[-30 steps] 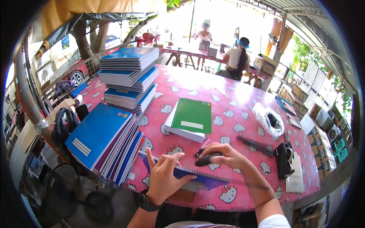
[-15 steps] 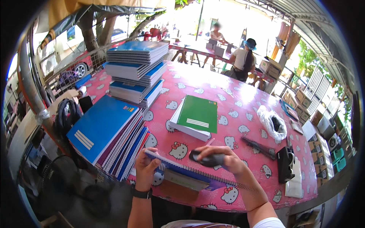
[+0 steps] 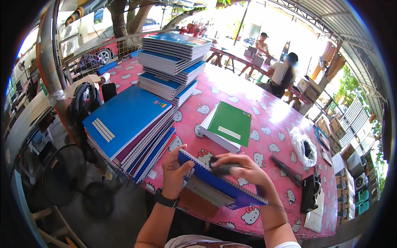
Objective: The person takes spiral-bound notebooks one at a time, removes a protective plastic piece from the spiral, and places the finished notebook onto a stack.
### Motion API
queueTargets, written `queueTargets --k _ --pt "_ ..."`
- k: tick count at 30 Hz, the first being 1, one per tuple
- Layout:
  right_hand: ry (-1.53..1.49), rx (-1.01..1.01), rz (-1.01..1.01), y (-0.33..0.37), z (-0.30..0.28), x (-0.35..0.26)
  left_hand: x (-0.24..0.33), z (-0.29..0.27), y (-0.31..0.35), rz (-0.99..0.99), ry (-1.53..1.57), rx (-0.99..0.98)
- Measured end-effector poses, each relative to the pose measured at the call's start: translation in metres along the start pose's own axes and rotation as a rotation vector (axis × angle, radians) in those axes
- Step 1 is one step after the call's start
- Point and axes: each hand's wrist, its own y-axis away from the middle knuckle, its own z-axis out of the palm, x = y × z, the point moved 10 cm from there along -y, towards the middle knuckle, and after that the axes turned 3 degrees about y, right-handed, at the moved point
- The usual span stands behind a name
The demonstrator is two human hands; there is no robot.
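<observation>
Left hand (image 3: 175, 171) pinching left end of blue spiral notebook (image 3: 224, 191), thumb on near face. Notebook at near edge of pink table (image 3: 189, 126), binding edge up; wire coil (image 3: 278, 206) extending right. Right hand (image 3: 249, 168) gripping black tool (image 3: 223, 169) by binding. Green notebook (image 3: 230, 120) farther.

We have notebook stacks (image 3: 128, 122) left on the bench (image 3: 269, 132), smaller pile (image 3: 228, 125) behind held notebook (image 3: 236, 195), plastic bag (image 3: 297, 142) right.
</observation>
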Motion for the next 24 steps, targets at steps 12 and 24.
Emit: queueTargets --k 12,24 --pt "-0.455 0.019 -0.011 -0.016 0.004 -0.010 -0.008 -0.007 0.001 -0.052 0.043 0.028" --pt "-0.497 0.066 0.007 -0.036 0.006 0.019 -0.005 0.003 0.001 -0.037 -0.017 0.002"
